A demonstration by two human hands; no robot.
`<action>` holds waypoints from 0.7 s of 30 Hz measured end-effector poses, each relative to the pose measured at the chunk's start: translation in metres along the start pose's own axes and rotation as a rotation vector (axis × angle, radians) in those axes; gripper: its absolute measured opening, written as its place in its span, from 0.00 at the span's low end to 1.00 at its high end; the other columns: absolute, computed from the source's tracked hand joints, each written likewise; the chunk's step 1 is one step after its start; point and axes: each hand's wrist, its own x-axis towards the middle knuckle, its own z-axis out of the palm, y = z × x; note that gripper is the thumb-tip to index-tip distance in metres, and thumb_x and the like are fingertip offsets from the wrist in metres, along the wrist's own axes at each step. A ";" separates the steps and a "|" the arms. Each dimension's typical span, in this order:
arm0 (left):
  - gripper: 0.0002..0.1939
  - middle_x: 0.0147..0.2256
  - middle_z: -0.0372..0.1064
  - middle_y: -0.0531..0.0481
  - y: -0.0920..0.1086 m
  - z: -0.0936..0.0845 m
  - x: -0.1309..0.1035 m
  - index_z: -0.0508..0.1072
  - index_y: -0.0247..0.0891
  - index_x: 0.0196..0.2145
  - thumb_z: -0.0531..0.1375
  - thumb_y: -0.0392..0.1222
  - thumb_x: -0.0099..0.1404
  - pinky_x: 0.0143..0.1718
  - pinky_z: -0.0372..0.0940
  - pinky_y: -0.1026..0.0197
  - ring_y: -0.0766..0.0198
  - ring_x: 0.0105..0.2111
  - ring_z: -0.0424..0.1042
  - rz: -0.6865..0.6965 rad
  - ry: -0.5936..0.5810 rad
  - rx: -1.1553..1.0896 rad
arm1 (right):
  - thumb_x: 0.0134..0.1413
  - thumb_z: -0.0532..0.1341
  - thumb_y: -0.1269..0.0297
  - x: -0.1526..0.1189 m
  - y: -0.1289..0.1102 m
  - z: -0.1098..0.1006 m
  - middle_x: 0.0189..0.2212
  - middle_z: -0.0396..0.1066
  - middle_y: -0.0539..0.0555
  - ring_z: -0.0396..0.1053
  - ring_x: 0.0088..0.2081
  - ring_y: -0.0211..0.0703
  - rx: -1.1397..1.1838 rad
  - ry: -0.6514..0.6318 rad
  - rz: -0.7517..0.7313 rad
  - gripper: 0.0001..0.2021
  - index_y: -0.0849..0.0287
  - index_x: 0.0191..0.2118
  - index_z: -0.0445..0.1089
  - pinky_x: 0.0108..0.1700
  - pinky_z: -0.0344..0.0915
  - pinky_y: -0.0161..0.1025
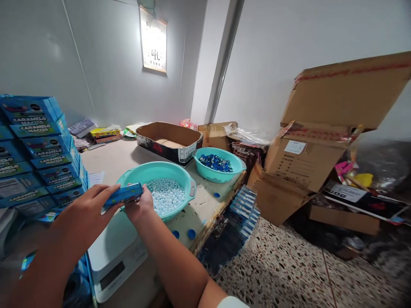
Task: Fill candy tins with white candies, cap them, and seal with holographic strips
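My left hand (pixel 88 211) is closed on a slim blue printed candy container (pixel 125 193), thumb below and fingers above. My right hand (pixel 143 205) is wrapped at the container's far end from underneath, and its fingertips are partly hidden. Just beyond sits a turquoise basin (pixel 154 167) with a heap of small pale blue and white candies (pixel 165 196). Below my hands stands a white digital scale (pixel 112 252) with a dark display. A second turquoise basin (pixel 218 174), further right, holds many blue round caps (pixel 215 162).
Stacked blue display boxes (pixel 45 145) rise on the left. An open cardboard tray (pixel 168 143) lies behind the basins. Loose blue caps (pixel 191 234) rest near the table edge. Blue packs (pixel 244 211) stand beside the table, with large cartons (pixel 305 158) to the right.
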 end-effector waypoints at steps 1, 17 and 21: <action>0.19 0.47 0.77 0.42 0.001 -0.001 0.000 0.75 0.42 0.55 0.53 0.50 0.75 0.36 0.70 0.54 0.50 0.40 0.80 -0.001 -0.006 0.014 | 0.75 0.45 0.57 -0.001 0.000 0.000 0.22 0.72 0.51 0.73 0.25 0.40 0.037 0.015 0.040 0.23 0.58 0.29 0.65 0.31 0.72 0.35; 0.16 0.46 0.78 0.43 0.000 -0.004 0.002 0.77 0.43 0.53 0.55 0.45 0.73 0.47 0.73 0.51 0.49 0.43 0.79 0.063 0.039 -0.012 | 0.75 0.46 0.54 -0.022 -0.012 0.010 0.27 0.73 0.52 0.75 0.28 0.37 0.248 0.114 0.173 0.21 0.56 0.32 0.65 0.31 0.73 0.34; 0.16 0.46 0.78 0.43 -0.001 -0.006 0.002 0.78 0.44 0.53 0.55 0.44 0.73 0.46 0.73 0.51 0.49 0.43 0.79 0.089 0.021 -0.019 | 0.75 0.45 0.55 -0.023 -0.012 0.010 0.26 0.73 0.51 0.76 0.29 0.37 0.255 0.116 0.180 0.21 0.56 0.32 0.65 0.31 0.73 0.34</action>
